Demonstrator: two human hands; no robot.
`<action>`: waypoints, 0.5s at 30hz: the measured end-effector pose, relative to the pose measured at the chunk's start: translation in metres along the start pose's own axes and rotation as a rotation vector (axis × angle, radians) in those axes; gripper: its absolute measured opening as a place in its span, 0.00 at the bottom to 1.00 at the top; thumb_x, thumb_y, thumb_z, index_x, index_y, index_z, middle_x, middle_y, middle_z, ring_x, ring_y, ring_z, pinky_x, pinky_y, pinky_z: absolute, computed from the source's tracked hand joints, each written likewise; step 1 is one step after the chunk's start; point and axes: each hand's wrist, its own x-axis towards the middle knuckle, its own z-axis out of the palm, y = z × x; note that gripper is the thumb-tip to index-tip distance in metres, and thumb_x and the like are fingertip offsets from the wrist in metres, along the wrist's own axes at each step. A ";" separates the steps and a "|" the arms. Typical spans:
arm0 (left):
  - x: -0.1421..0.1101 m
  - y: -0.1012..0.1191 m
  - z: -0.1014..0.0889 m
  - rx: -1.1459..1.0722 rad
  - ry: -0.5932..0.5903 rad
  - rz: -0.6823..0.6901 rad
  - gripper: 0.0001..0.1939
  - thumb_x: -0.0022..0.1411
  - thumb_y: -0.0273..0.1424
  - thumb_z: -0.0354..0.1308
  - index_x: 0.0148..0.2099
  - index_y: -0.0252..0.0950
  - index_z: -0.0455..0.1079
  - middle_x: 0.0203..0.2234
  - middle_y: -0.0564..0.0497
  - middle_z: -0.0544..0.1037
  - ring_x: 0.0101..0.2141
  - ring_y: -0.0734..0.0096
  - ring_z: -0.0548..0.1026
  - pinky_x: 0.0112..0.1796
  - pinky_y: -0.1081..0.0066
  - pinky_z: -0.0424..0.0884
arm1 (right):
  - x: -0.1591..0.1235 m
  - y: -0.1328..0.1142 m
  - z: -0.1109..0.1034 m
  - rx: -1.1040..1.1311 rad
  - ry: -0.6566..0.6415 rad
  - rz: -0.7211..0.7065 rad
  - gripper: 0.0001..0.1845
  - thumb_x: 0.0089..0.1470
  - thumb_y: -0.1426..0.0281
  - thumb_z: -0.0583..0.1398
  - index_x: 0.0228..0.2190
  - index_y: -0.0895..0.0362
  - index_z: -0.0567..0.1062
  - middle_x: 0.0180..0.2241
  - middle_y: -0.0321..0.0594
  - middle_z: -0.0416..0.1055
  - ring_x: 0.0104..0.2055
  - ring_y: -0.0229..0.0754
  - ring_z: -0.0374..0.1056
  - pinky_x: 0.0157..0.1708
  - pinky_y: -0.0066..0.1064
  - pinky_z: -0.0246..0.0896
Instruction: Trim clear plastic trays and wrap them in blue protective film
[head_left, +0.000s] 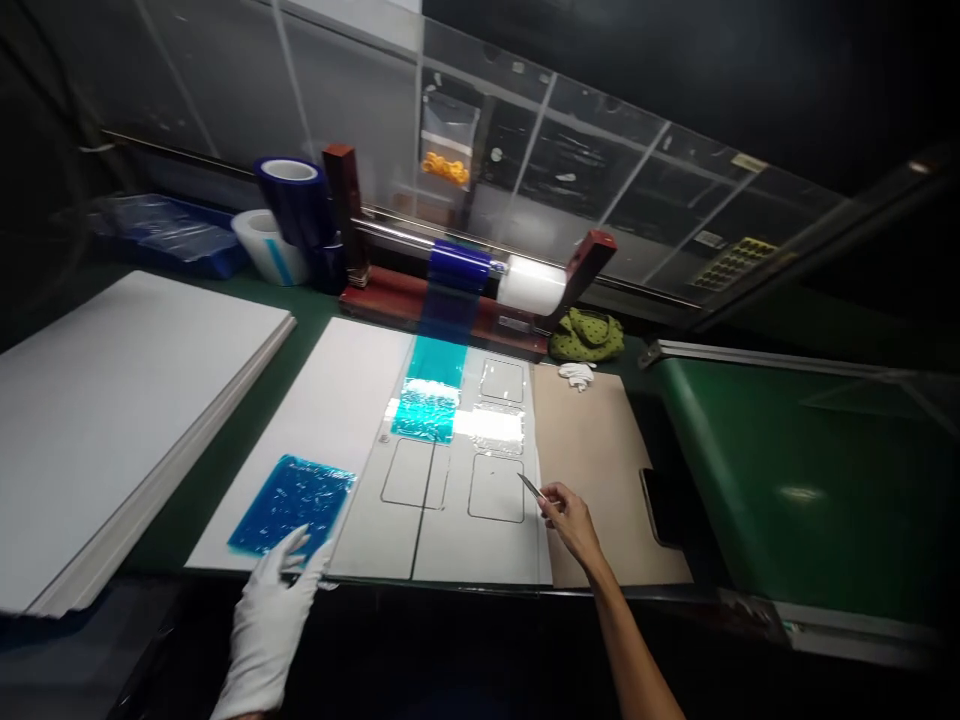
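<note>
My left hand (279, 595) wears a white glove. Its fingers are apart at the lower edge of a stack of blue film squares (296, 500) on white paper; whether they touch it I cannot tell. Bare, my right hand (566, 515) pinches a small knife (529, 486), its pointed blade aimed left over the right side of a clear sheet (442, 545). Black rounded outlines mark that sheet. A strip of blue film (435, 375) runs down onto the sheet from a blue film roll (459, 265). Clear film (498, 428) lies to the right of that strip.
A dark red roll stand (390, 292) holds the blue roll and a white roll (531, 285). Spare rolls (292, 215) stand at the back left. A thick paper stack (127, 400) is on the left; a green cloth (586, 335), phone (667, 507) and green conveyor belt (795, 480) are right.
</note>
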 end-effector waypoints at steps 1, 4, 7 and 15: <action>0.001 0.016 0.019 0.019 -0.032 0.151 0.32 0.51 0.51 0.56 0.53 0.39 0.65 0.46 0.45 0.74 0.45 0.55 0.72 0.45 0.61 0.68 | 0.008 0.004 -0.006 -0.023 0.019 0.003 0.16 0.48 0.58 0.54 0.31 0.57 0.70 0.27 0.38 0.69 0.26 0.39 0.67 0.26 0.31 0.66; 0.005 0.074 0.079 0.175 -0.187 0.567 0.34 0.54 0.49 0.55 0.58 0.37 0.61 0.56 0.42 0.66 0.56 0.54 0.62 0.56 0.58 0.59 | 0.030 0.014 -0.021 -0.074 0.052 0.008 0.10 0.47 0.62 0.55 0.28 0.55 0.71 0.24 0.36 0.70 0.24 0.39 0.66 0.27 0.31 0.63; 0.009 0.130 0.132 0.346 -0.306 0.803 0.38 0.54 0.46 0.57 0.63 0.38 0.54 0.62 0.41 0.56 0.62 0.49 0.51 0.57 0.51 0.52 | 0.049 0.023 -0.029 -0.123 0.063 0.006 0.06 0.45 0.66 0.56 0.25 0.54 0.72 0.25 0.37 0.72 0.28 0.41 0.67 0.29 0.30 0.60; 0.035 0.195 0.217 0.471 -0.506 1.011 0.47 0.44 0.44 0.65 0.63 0.35 0.53 0.63 0.38 0.52 0.63 0.47 0.45 0.60 0.52 0.44 | 0.078 0.031 -0.025 -0.079 0.001 -0.017 0.04 0.45 0.71 0.58 0.25 0.54 0.74 0.27 0.36 0.74 0.31 0.40 0.67 0.31 0.28 0.56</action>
